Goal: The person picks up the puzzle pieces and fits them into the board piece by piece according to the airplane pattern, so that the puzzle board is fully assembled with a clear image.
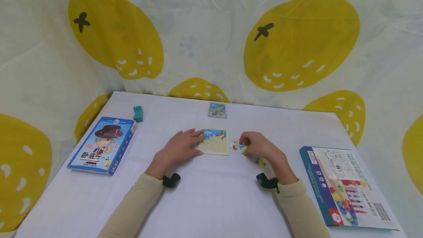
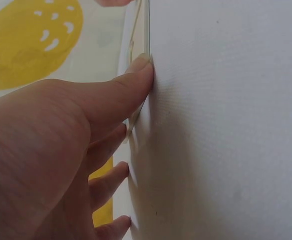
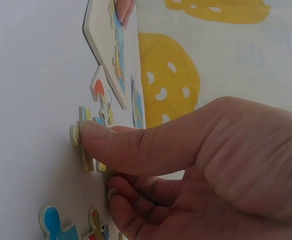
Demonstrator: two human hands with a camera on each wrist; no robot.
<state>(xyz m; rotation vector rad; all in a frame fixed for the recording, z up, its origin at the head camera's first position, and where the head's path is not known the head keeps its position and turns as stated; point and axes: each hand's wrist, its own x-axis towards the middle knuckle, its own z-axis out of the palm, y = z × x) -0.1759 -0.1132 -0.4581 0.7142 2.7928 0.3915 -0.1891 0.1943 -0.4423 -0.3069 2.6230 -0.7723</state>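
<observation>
A wooden jigsaw puzzle board (image 1: pixel 216 148) lies flat on the table, its upper part filled with blue and yellow pieces and its lower part bare wood. My left hand (image 1: pixel 182 144) rests at the board's left side, thumb against the near left corner and the other fingers spread. Just right of the board, my right hand (image 1: pixel 263 148) pinches a puzzle piece (image 3: pixel 87 161) by its edge, close to the tabletop. Beside it lies a white-and-red piece (image 1: pixel 234 144). Several more pieces (image 3: pixel 51 222) lie under the right hand, partly hidden by it in the head view.
A small picture card (image 1: pixel 217 110) with an airplane lies behind the board. To the left are a blue game box (image 1: pixel 102 145) and a teal block (image 1: pixel 138 114). A large box (image 1: pixel 348 188) lies at the right. A fruit-print curtain (image 1: pixel 205 39) hangs behind the table.
</observation>
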